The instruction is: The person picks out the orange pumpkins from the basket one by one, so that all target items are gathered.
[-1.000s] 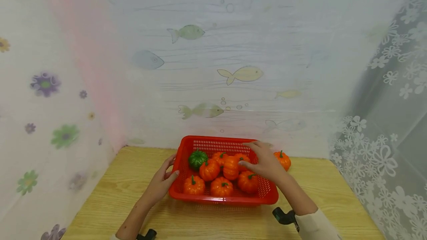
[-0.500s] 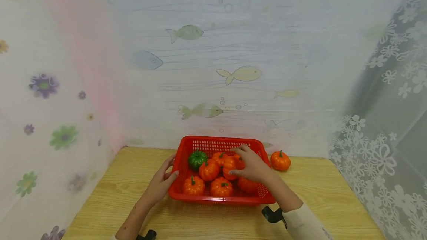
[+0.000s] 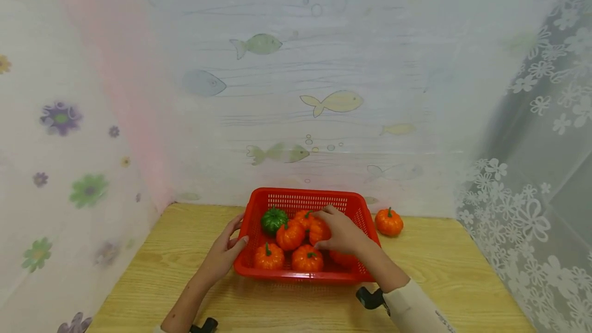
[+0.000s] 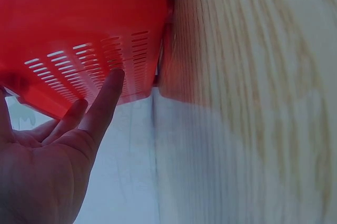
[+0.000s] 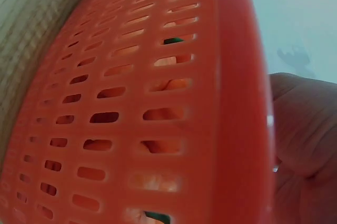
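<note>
A red plastic basket (image 3: pixel 305 275) with slotted walls stands on the table. In it lie several small orange pumpkins (image 3: pixel 269 257) and one green pumpkin (image 3: pixel 275 221). My left hand (image 3: pixel 225 251) rests at the basket's left side, thumb by the rim. Its fairly straight fingers (image 4: pixel 108 97) touch the outer wall in the left wrist view. Reaching over the right rim, my right hand (image 3: pixel 343 233) curls thumb and fingers round an orange pumpkin (image 3: pixel 318 232) near the middle and hides part of those behind. In the right wrist view the basket wall covers its fingertips.
Outside the basket, one orange pumpkin (image 3: pixel 389 222) sits on the wooden table (image 3: pixel 444 271) to the right. A fish-patterned curtain (image 3: pixel 296 168) hangs close behind the table's back edge. Flower-patterned sheets (image 3: pixel 88 189) hang at both sides.
My right hand has moved left and down into the basket, its thumb and fingers coming round the middle pumpkin. The left hand and the basket have stayed in place.
</note>
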Demonstrator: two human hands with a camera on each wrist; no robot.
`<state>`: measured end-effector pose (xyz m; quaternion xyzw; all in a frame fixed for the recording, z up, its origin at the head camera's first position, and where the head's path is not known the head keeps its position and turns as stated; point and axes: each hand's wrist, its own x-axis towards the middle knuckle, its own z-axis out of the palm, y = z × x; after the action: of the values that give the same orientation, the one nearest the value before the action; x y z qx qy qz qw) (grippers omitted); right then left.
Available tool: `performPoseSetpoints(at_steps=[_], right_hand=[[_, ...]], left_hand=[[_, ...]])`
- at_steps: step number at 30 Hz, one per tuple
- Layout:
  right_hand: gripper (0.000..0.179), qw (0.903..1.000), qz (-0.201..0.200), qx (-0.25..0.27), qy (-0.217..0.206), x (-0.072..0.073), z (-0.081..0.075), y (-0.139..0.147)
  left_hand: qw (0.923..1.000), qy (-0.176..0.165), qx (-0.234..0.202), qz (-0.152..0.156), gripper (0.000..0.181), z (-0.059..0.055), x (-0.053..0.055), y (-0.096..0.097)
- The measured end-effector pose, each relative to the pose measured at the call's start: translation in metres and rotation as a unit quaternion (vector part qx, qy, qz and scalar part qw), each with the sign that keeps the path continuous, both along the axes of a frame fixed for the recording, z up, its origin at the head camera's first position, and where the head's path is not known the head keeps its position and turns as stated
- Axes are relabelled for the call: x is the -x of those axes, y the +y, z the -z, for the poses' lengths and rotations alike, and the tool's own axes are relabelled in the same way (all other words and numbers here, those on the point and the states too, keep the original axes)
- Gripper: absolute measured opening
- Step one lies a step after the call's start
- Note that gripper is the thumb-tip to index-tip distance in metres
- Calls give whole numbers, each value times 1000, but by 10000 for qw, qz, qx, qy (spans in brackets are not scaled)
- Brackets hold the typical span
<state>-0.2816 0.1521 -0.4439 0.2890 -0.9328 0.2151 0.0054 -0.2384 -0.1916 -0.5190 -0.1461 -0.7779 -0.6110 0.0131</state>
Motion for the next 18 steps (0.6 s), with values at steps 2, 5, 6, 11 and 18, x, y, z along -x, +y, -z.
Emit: performPoseSetpoints(at_steps=[2,5,6,11,18], right_hand=[[69,10000,30,15,29,0,1,0],[67,9999,44,26,92,1,1,1],[67,9999,47,18,111,1,1,1],[65,9998,81,68,165,0,1,4],[66,9991,331,183,191,-5,-7,7]], left_hand=[[10000,1,-1,9,64,0,0,0],[10000,-6,13,-14,64,-1,0,0],[10000,-13,21,-27,65,-1,0,1],[9999,-64,68,-84,65,-1,-1,1],[9999,-70,59,-69,65,-1,-1,1]])
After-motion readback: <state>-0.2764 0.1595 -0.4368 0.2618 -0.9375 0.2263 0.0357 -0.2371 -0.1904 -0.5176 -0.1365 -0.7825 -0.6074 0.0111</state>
